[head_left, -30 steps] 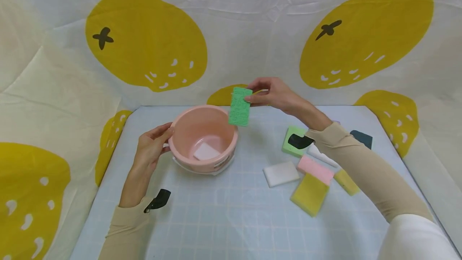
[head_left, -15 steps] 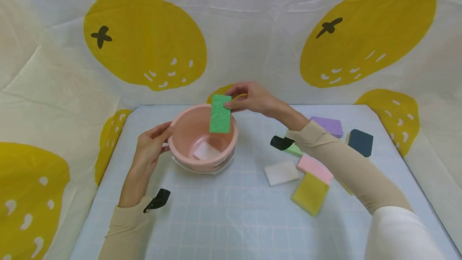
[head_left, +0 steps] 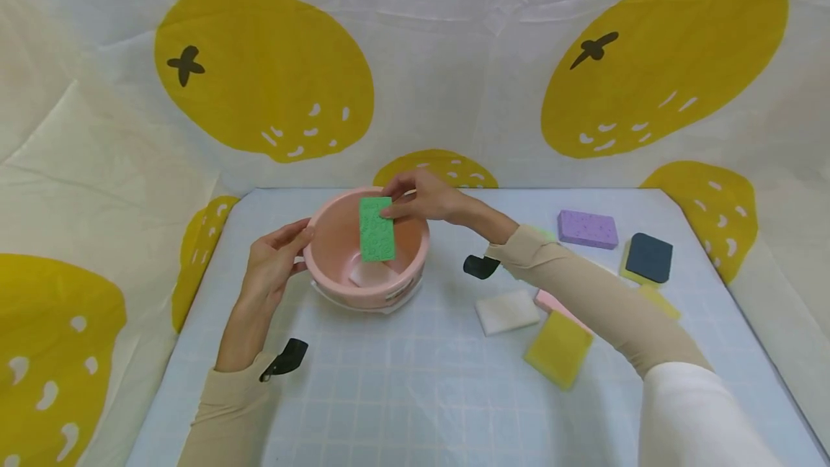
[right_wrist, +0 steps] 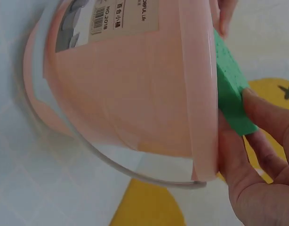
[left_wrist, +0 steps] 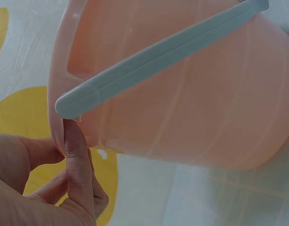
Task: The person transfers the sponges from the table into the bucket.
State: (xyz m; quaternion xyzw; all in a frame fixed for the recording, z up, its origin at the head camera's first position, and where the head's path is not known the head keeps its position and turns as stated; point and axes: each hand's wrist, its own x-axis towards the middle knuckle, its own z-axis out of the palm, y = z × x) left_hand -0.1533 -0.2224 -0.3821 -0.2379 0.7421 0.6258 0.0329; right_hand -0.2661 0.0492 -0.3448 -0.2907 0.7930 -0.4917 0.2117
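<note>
A pink bucket stands at the back left of the table, its pale handle hanging down over the near side. My left hand pinches the bucket's left rim between thumb and fingers. Over the bucket's mouth, my right hand holds a green sponge by its upper right edge. The sponge hangs upright, its lower part inside the bucket in the right wrist view. On the bucket's floor lies a white sponge, partly hidden behind the green one.
Right of the bucket lie a white sponge, a yellow sponge, a pink sponge, a purple sponge and a dark-topped yellow sponge. My right sleeve covers some others. A patterned cloth rises behind the table.
My right hand has carried the green sponge leftward and down, from beside the bucket's right rim to over its opening. The left hand keeps its grip on the rim.
</note>
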